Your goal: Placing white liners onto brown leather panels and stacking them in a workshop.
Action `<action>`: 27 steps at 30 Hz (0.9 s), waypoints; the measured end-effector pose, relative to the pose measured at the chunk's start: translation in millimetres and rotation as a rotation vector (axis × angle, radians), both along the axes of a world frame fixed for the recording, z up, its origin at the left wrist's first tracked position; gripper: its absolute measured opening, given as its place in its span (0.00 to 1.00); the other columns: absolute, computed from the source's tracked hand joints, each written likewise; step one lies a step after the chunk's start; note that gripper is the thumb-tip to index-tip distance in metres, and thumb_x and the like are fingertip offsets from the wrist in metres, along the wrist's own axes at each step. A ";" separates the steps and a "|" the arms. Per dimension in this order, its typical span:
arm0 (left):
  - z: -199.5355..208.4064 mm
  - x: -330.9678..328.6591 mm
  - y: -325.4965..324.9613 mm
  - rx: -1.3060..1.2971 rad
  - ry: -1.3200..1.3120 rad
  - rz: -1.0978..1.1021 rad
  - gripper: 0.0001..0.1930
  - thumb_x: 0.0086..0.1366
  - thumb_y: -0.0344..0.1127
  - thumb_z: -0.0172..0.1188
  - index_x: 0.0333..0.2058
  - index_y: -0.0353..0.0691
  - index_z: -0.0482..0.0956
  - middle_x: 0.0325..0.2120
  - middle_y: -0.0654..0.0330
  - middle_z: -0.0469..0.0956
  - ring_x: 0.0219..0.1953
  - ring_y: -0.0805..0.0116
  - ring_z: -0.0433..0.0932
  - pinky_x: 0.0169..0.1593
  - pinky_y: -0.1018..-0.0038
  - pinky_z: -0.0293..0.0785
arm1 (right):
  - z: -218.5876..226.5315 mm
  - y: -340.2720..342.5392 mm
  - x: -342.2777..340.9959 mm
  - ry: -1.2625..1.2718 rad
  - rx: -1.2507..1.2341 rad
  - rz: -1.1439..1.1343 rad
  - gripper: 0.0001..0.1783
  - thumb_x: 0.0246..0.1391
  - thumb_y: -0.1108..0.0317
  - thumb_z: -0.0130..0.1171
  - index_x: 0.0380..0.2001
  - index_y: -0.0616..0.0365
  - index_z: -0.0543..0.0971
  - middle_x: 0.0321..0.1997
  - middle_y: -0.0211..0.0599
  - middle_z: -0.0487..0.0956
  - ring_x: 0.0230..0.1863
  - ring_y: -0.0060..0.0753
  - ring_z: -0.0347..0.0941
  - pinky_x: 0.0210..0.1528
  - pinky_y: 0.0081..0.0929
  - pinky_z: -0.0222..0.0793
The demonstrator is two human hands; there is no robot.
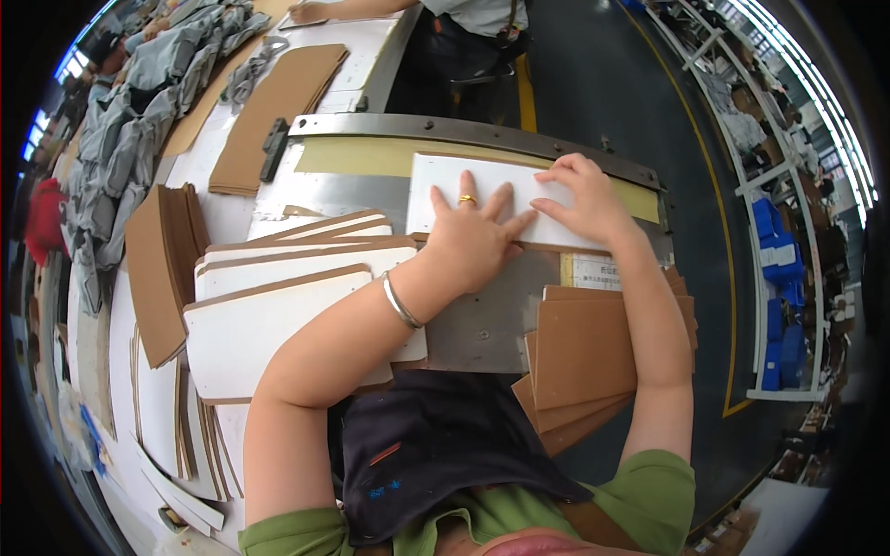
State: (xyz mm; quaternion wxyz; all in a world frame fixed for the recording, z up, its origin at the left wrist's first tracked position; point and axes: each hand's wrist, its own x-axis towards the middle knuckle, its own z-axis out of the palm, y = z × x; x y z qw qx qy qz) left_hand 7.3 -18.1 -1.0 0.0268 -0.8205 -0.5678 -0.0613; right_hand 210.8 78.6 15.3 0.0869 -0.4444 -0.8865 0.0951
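A white panel with a brown edge [431, 181] lies on the metal worktop, up against the long metal bar [417, 123] at its far side. My left hand [477, 227] rests flat on the panel with its fingers spread. Toward the panel's right end is my right hand [589, 204], its fingers bent and its thumb apart from them; they touch the white face. Left of my left forearm, several similar white panels [269, 324] are fanned out. Brown panels [589, 347] overlap in a stack beneath my right forearm.
Curved brown board pieces [158, 269] and a larger brown stack [283, 116] lie on the left table. Grey cloth [153, 102] is heaped beyond them. Another person's arm [357, 9] reaches in at the far table. Shelving with blue bins [777, 250] stands along the right.
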 end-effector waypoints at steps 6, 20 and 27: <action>54.5 -54.1 -79.2 -0.191 -0.076 -0.124 0.37 0.57 0.48 0.65 0.65 0.59 0.61 0.67 0.52 0.54 0.69 0.43 0.51 0.66 0.45 0.54 | 25.9 14.5 -21.8 -0.032 -0.321 -0.065 0.37 0.30 0.54 0.77 0.49 0.47 0.78 0.50 0.37 0.75 0.54 0.41 0.71 0.55 0.35 0.69; 23.3 -140.9 -227.2 -0.043 -0.254 0.400 0.37 0.46 0.24 0.67 0.59 0.51 0.72 0.62 0.56 0.68 0.65 0.49 0.63 0.67 0.55 0.58 | 130.4 -63.1 16.2 0.427 0.206 0.088 0.19 0.38 0.85 0.68 0.37 0.58 0.81 0.28 0.27 0.71 0.28 0.19 0.64 0.31 0.18 0.62; 0.1 -201.5 -243.8 0.730 -1.328 1.110 0.25 0.72 0.48 0.52 0.52 0.28 0.73 0.46 0.54 0.76 0.45 0.67 0.73 0.49 0.71 0.71 | 113.8 -186.6 115.6 0.035 0.293 -0.021 0.19 0.31 0.80 0.69 0.34 0.59 0.83 0.34 0.33 0.74 0.37 0.37 0.70 0.38 0.30 0.67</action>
